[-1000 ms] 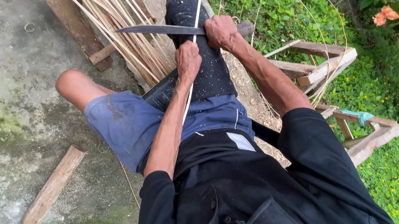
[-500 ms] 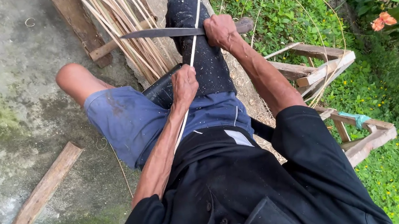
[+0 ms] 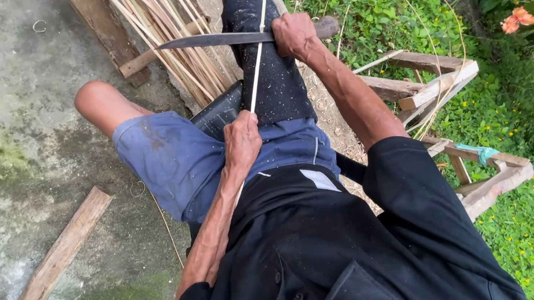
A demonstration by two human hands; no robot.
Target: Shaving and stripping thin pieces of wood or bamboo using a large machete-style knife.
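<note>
Head view: my right hand (image 3: 295, 35) is closed around the handle of a long knife (image 3: 212, 40), blade lying crosswise over my padded knee. My left hand (image 3: 240, 140), nearer my body, pinches a thin bamboo strip (image 3: 259, 50) running lengthwise away from me, under the blade.

The person wore a black short-sleeved shirt (image 3: 341, 246) with a collar, faded blue shorts (image 3: 174, 158), and a dark speckled cloth (image 3: 270, 62) over one leg; both forearms were bare.
</note>
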